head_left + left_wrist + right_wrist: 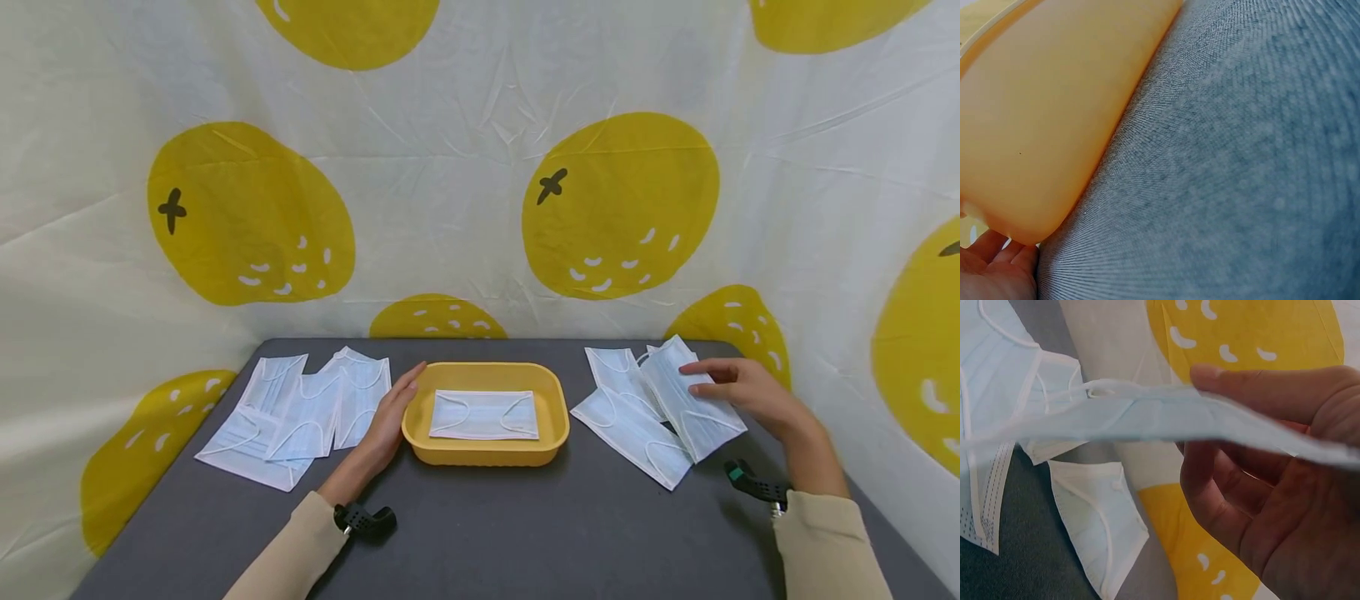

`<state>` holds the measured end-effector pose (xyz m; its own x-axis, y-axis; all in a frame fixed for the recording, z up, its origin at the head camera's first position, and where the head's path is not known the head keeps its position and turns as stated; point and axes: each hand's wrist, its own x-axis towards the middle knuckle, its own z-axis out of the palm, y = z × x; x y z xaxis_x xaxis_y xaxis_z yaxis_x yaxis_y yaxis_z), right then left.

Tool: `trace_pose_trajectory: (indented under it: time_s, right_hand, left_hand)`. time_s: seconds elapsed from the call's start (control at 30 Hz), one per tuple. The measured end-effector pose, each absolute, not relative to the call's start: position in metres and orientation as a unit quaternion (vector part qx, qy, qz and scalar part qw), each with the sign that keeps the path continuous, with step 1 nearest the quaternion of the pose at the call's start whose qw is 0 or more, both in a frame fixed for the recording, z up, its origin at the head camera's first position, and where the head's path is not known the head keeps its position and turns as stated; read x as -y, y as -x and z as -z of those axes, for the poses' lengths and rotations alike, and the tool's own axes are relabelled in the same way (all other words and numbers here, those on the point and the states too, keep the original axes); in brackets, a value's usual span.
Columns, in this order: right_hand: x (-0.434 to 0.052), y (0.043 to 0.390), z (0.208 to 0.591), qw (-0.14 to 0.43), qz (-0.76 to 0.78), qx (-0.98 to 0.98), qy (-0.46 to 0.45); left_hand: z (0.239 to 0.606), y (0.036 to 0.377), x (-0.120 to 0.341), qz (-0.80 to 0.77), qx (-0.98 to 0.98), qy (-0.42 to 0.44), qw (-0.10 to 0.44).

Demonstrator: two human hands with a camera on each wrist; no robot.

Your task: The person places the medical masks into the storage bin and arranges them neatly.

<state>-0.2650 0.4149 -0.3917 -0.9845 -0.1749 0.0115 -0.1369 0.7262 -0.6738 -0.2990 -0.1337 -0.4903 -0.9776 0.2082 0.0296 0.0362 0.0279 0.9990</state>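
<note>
My right hand pinches one pale blue face mask between thumb and fingers at the right of the table. Close up in the right wrist view, the held mask appears edge-on and slightly blurred, lifted above other masks. A yellow plastic tray stands in the middle, with a single mask lying flat inside. Against the tray's left side rests my left hand, its fingers fairly straight. In the left wrist view its fingers touch the tray's outer wall near one corner.
Several overlapping face masks lie left of the tray on the dark grey table. More masks lie loosely at the right, partly under the held one. A white curtain with yellow fruit prints hangs behind the table.
</note>
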Motion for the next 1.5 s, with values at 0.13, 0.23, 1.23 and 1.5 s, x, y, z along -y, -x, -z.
trace_pose_trajectory:
  time_s: [0.13, 0.23, 1.23, 1.5]
  right_hand:
    - [-0.409, 0.266, 0.389, 0.017, 0.368, -0.927, 0.069]
    - [-0.406, 0.267, 0.387, 0.005, 0.375, -0.924, 0.071]
    - [-0.36, 0.263, 0.364, -0.066, 0.414, -0.898, 0.13]
    - [-0.35, 0.264, 0.363, -0.064, 0.396, -0.904, 0.145]
  left_hand:
    - [0.491, 0.298, 0.134, -0.692, -0.714, -0.086, 0.064]
    - [0.49, 0.298, 0.133, -0.691, -0.715, -0.083, 0.066]
    - [0.492, 0.301, 0.134, -0.704, -0.7, -0.103, 0.065]
    - [0.492, 0.301, 0.135, -0.703, -0.701, -0.103, 0.068]
